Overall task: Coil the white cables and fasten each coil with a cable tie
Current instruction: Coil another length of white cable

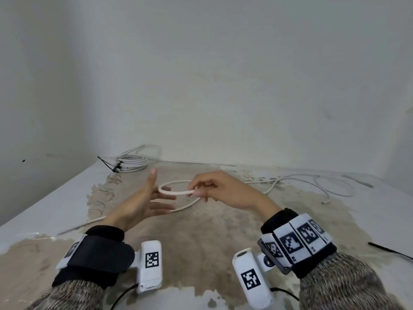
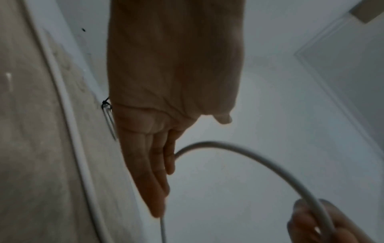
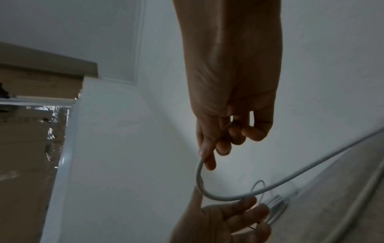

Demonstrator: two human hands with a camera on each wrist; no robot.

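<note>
My right hand (image 1: pixel 199 190) pinches a loop of white cable (image 1: pixel 173 192) between thumb and fingers, held above the table. My left hand (image 1: pixel 154 198) is spread with straight fingers, and the loop's left end touches them. In the left wrist view the cable (image 2: pixel 249 158) arcs from my straight left fingers (image 2: pixel 154 172) to the right hand's fingertips (image 2: pixel 307 218). The right wrist view shows my right hand (image 3: pixel 208 157) gripping the cable (image 3: pixel 220 196) above the left palm (image 3: pixel 224 218). The cable's tail (image 1: pixel 263 192) trails off to the right along the table.
A finished white coil (image 1: pixel 134 163) bound with a black tie lies at the back left by the wall. Loose white cable (image 1: pixel 330 186) sprawls at the right. A black cable tie (image 1: pixel 390 250) lies at the right edge. The table (image 1: pixel 212 242) has a worn brown patch.
</note>
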